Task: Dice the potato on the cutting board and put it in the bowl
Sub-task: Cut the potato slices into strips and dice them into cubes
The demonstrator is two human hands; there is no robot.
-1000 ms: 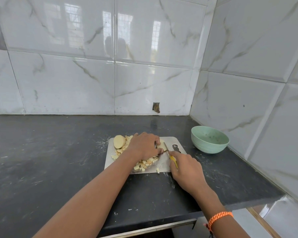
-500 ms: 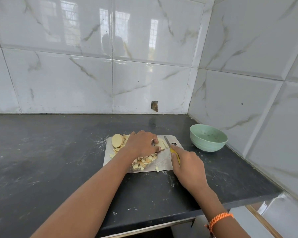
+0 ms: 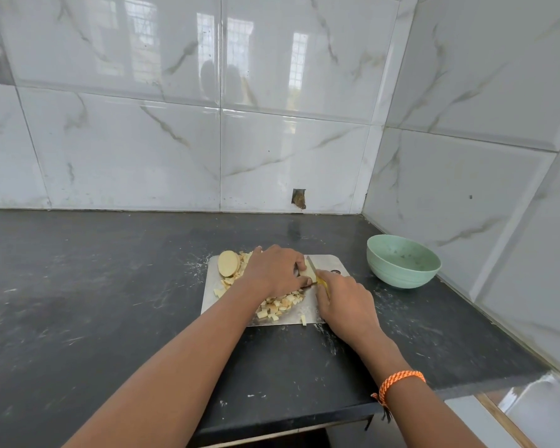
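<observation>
Dark counter, steel cutting board near corner. Green bowl beside board, no dice in it yet. Your left hand pins potato strips; right hand grips yellow-handled knife. Diced pile done; round slices remain uncut.

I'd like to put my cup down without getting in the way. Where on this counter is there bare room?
The dark counter left of the cutting board is bare back to the wall. A narrower strip lies between the board's front edge and the counter edge, though both forearms cross it. It is crowded on the board: left hand, right hand with the knife, diced potato. The bowl fills the right corner.
</observation>
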